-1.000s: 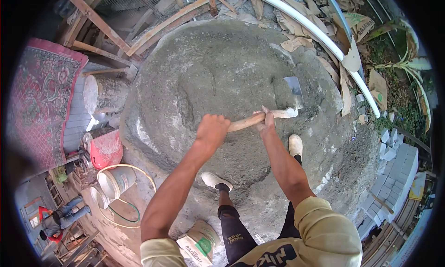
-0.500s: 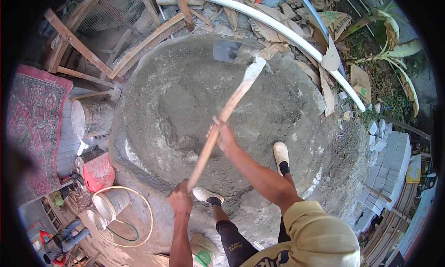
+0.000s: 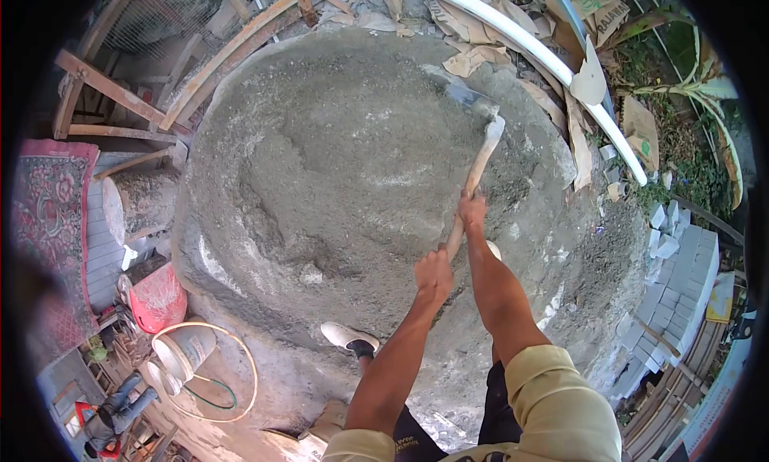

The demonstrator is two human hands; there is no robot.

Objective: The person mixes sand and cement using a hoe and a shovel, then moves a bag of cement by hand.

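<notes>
The hoe is gripped by both the left hand and right hand, blade sunk in the mortar pile; looks only partly mixed, dry grey patches left

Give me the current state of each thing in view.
Hoe: blade dug into the far side of the pile, handle gripped by both hands.
Left hand: shut on the handle's near end.
Right hand: shut on the handle, farther up.
Mortar pile: grey, loosely heaped, hollowed in the middle.
Red bucket: tipped on its side.
</notes>
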